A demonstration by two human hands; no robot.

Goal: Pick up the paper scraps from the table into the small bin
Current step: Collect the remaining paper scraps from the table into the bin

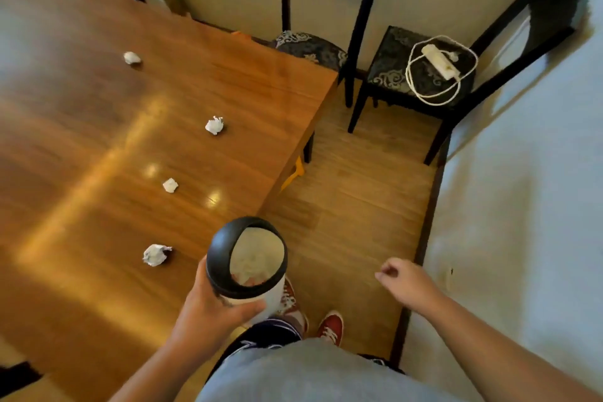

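Paper scraps: four crumpled balls lie on the bench (98,140), well apart in a loose line — far (132,58), middle (214,125), small (170,185), nearest (156,254). None looks collected; the whole pickup remains.

Head view: left hand (208,307), grip clamped round the small bin (249,268), holds it at the bench edge, mouth tilted toward the camera. Right hand (406,281) hangs over the floor, fingers loosely curled, empty.

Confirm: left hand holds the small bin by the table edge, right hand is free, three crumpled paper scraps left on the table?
Not quite. The head view shows four scraps on the table, not three. The rest stands: the left hand holds the small bin, and the right hand is free.
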